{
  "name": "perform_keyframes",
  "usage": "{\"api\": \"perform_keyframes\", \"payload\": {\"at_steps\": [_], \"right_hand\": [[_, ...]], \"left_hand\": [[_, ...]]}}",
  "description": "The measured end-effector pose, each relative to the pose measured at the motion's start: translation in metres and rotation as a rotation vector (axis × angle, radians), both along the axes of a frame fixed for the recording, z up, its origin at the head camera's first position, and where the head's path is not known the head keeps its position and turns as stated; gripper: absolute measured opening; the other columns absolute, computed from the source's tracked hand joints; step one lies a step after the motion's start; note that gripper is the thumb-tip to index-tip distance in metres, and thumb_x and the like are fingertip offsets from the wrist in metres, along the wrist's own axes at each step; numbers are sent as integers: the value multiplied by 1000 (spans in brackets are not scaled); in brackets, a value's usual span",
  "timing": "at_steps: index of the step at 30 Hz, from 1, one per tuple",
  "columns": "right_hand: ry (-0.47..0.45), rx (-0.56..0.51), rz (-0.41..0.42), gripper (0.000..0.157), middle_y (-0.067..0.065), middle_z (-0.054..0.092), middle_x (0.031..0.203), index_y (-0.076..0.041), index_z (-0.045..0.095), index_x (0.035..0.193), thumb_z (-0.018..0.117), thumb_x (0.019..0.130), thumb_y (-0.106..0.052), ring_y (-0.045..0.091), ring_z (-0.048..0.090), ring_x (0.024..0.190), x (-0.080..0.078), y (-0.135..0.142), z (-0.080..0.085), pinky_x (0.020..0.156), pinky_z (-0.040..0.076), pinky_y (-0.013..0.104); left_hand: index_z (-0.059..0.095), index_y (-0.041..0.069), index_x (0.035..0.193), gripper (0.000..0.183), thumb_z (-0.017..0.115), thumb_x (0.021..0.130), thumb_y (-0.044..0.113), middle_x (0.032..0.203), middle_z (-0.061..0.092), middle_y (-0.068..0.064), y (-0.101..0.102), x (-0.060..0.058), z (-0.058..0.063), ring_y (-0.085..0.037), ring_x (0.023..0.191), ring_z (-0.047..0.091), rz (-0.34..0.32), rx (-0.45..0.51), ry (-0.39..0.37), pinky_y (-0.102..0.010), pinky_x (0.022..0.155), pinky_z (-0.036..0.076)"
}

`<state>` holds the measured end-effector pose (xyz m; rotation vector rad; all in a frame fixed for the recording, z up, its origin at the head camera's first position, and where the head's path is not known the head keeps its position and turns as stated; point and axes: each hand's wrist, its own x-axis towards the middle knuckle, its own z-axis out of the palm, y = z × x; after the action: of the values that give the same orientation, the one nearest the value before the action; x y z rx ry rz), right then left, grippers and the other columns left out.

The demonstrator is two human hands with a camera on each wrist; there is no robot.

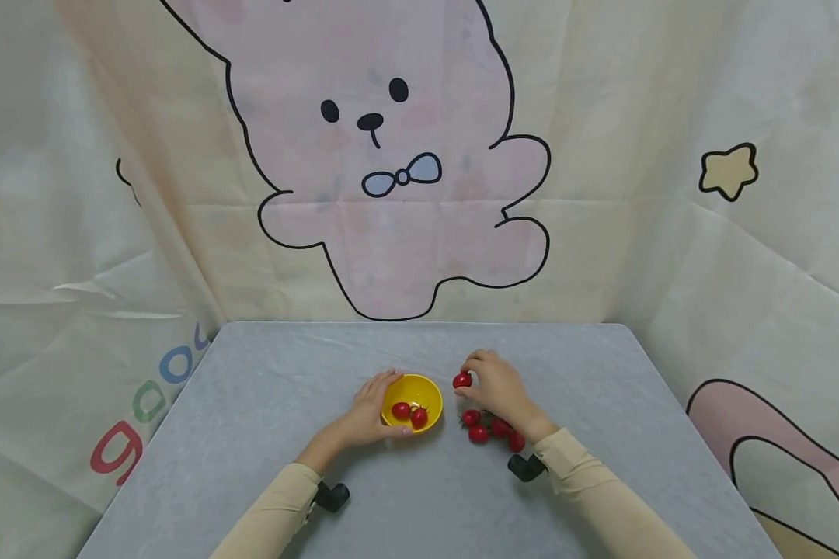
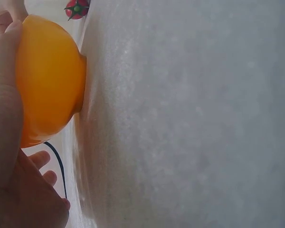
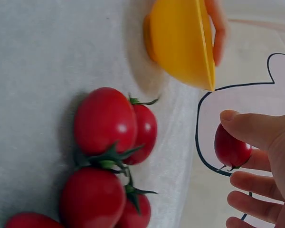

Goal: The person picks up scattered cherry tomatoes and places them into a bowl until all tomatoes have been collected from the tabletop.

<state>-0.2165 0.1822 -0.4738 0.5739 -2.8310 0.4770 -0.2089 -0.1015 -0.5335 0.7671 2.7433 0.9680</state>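
My left hand holds the side of a small yellow bowl on the table, thumb along the near side and fingers at the far side. Two red cherry tomatoes, one beside the other, lie inside it. To the bowl's right, my right hand pinches another cherry tomato between thumb and fingers, raised above the table in the right wrist view. Below that hand a group of several cherry tomatoes sits on the table, green stems showing on some.
A grey cloth-like surface covers the table. Behind it hangs a pale curtain printed with a pink bear, and similar curtains hang at both sides. A black wrist device sticks out by the left sleeve, another by the right.
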Motion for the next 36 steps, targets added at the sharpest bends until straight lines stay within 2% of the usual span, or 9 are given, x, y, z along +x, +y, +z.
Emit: {"api": "perform_keyframes", "payload": {"at_steps": [8, 15, 23, 36], "right_hand": [[6, 18, 6, 36, 5, 68, 111, -13, 74, 101, 84, 77, -39, 23, 59, 101, -5, -5, 8, 86, 57, 38], [28, 32, 47, 37, 5, 70, 112, -15, 75, 101, 84, 77, -40, 25, 61, 104, -7, -20, 14, 90, 57, 41], [23, 7, 91, 34, 6, 69, 113, -15, 75, 100, 84, 77, -39, 25, 61, 106, -9, -38, 13, 92, 57, 42], [7, 17, 139, 36, 6, 69, 114, -13, 76, 100, 83, 78, -40, 24, 61, 105, -9, -58, 11, 93, 57, 39]], "left_hand": [[22, 16, 156, 106, 75, 77, 61, 164, 24, -11, 0, -1, 0, -38, 151, 19, 13, -10, 3, -63, 122, 12], [25, 18, 155, 103, 76, 76, 61, 163, 25, -10, 1, 0, 0, -37, 149, 20, 35, -6, 10, -64, 121, 14], [29, 14, 153, 102, 76, 75, 61, 161, 27, -14, 1, 1, 1, -40, 147, 24, 28, 11, 53, -67, 118, 17], [26, 18, 155, 101, 76, 76, 59, 163, 26, -11, 2, -1, -3, -38, 149, 22, 45, -16, 35, -66, 120, 14]]}}
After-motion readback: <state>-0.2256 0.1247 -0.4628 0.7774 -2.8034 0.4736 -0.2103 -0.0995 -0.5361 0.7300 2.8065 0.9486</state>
